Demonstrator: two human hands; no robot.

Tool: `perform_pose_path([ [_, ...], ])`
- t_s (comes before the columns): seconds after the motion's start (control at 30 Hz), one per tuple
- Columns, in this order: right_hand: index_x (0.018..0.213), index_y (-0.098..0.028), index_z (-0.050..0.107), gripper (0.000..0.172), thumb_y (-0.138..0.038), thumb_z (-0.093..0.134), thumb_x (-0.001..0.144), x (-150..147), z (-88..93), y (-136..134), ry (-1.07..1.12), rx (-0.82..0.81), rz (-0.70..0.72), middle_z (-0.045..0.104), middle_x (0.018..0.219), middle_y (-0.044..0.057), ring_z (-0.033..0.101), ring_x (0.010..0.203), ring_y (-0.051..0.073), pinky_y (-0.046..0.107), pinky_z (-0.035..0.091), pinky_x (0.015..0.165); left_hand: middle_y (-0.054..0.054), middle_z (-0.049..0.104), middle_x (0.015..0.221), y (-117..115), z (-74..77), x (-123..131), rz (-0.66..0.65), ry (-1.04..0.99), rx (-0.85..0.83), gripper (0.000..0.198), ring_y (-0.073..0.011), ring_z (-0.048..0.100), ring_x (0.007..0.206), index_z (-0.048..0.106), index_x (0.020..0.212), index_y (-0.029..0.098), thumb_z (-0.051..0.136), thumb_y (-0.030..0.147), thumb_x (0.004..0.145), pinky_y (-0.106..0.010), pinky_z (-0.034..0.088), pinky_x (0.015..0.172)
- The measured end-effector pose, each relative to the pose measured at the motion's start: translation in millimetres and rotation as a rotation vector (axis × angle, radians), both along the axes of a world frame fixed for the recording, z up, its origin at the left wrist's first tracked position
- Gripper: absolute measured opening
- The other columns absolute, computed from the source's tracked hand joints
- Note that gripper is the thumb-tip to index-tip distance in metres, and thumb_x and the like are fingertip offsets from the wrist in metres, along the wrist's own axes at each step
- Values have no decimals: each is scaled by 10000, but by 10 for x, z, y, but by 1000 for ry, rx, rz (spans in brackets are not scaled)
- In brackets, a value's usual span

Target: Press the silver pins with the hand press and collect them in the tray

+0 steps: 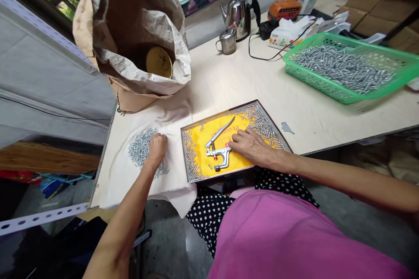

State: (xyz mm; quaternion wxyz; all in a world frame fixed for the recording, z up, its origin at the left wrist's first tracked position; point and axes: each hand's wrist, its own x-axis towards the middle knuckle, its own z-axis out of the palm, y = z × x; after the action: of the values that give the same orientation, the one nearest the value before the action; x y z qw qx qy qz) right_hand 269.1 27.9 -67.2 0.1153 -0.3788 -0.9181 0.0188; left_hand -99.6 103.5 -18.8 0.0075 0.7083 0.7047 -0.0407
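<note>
My left hand (pixel 158 147) is closed at the right side of a heap of small metal pins (pixel 139 146) on a pale cloth (pixel 121 183). What its fingertips hold, if anything, is hidden. My right hand (pixel 250 144), fingers curled, is over a shallow tray (pixel 187 157) with a yellow bottom. Silver hand pliers (pixel 223 152) with a long lever and a spring lie in the tray, their right end against the fingers of my right hand. Whether those fingers grip a handle is hidden. More metal pins (pixel 193 163) lie along the tray's left side and upper right corner.
A green plastic basket (pixel 319 89) of metal pins stands at the right. Behind are a kettle (pixel 238 17), a metal cup (pixel 228 42), an orange battery (pixel 284 8) and a black cable. A large open paper sack (pixel 131 96) holding a round yellow object (pixel 159 62) stands at the back left.
</note>
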Motion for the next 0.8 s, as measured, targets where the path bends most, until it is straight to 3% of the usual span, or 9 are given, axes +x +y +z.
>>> perform_pose_path([
  [0.07, 988, -218, 648, 120, -169, 539, 981, -8, 14, 36, -17, 5, 7, 626, 899, 63, 473, 930, 245, 369, 251, 781, -103, 700, 873, -104, 77, 146, 54, -189, 43, 194, -244, 622, 885, 700, 777, 157, 514, 170, 830, -345, 491, 810],
  [0.13, 977, -222, 651, 119, -182, 540, 988, -19, 34, 59, -31, 7, 1, 632, 889, 60, 468, 934, 248, 370, 243, 772, -58, 706, 817, -290, 141, 388, 159, -553, 41, 152, -197, 618, 735, 714, 822, 168, 610, 278, 805, -313, 502, 702],
  [0.2, 974, -223, 651, 119, -181, 541, 992, -30, 56, 67, -40, 1, -2, 639, 889, 58, 467, 940, 247, 371, 241, 773, -26, 678, 721, -543, 163, 694, 238, -921, -108, 243, -144, 559, 583, 712, 817, 165, 715, 392, 733, -268, 460, 567],
  [0.3, 996, -215, 653, 130, -170, 531, 997, -41, 94, 57, -54, -25, -1, 653, 927, 67, 472, 962, 249, 370, 248, 786, 27, 572, 554, -910, 115, 1131, 348, -1195, -369, 359, -84, 432, 438, 688, 768, 154, 808, 463, 629, -218, 333, 436],
  [0.4, 1045, -199, 659, 153, -166, 514, 1006, -48, 142, 34, -84, -68, -6, 661, 980, 83, 482, 988, 251, 370, 262, 800, 56, 504, 466, -1100, 35, 1386, 463, -1273, -482, 424, -55, 347, 377, 659, 724, 154, 843, 508, 583, -195, 223, 384],
  [0.5, 1083, -184, 659, 189, -141, 491, 1010, -51, 200, 9, -102, -117, -14, 665, 1027, 93, 495, 1011, 246, 372, 276, 822, 71, 465, 415, -1116, -5, 1458, 529, -1272, -472, 428, -42, 303, 351, 627, 675, 158, 858, 498, 557, -190, 169, 370],
  [0.67, 1089, -178, 656, 206, -139, 466, 1018, -54, 281, -10, -112, -162, -20, 674, 1061, 97, 512, 1018, 246, 380, 289, 833, 67, 465, 403, -1063, 24, 1474, 573, -1181, -497, 369, -43, 317, 345, 617, 625, 158, 853, 440, 602, -195, 174, 371],
  [0.8, 1101, -177, 654, 223, -154, 443, 1032, -53, 321, 2, -117, -199, -19, 678, 1069, 95, 522, 1016, 249, 387, 301, 829, 63, 455, 391, -1032, 59, 1491, 536, -1122, -552, 361, -44, 321, 337, 573, 553, 170, 823, 409, 658, -201, 177, 374],
])
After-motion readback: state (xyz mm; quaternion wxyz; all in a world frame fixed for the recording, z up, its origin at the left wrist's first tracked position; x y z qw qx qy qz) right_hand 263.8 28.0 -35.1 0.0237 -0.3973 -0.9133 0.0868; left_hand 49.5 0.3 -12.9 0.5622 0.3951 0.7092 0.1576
